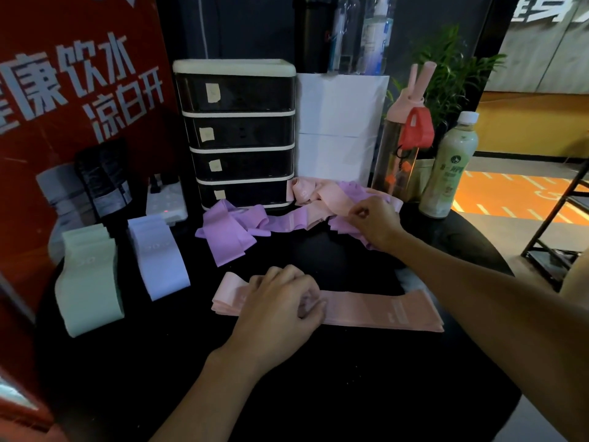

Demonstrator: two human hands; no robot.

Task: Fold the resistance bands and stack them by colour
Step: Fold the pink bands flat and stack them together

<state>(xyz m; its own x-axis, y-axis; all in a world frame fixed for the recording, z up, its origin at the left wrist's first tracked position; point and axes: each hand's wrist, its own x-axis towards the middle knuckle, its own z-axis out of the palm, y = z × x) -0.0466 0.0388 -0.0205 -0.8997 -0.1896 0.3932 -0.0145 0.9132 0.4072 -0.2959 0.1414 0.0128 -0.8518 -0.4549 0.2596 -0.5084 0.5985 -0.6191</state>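
**A:** head view; which step?

**B:** mid-sort, pink run; green stack and pale blue stack sit folded at the left of the table; pink stack lies flat front-centre, long way across.

**A:** hands?

**B:** left hand is on the left part of the pink stack; fingers curled, a pink fold nipped between them, pinning the layers; right hand reaches to the loose pile in front of the drawer unit; thumb and forefinger pinch a pink band at its edge.

**A:** what's left?

**B:** pile is tangled, pink over purple; purple bands unfolded, no purple stack yet; I'd put it past halfway.

**A:** next move?

**B:** my read: draw the pink band free without dragging purple along; it crosses a purple strip, so lift rather than slide; then flatten, fold to the stack's length, lay on top edges flush; left hand holds the stack down meanwhile.
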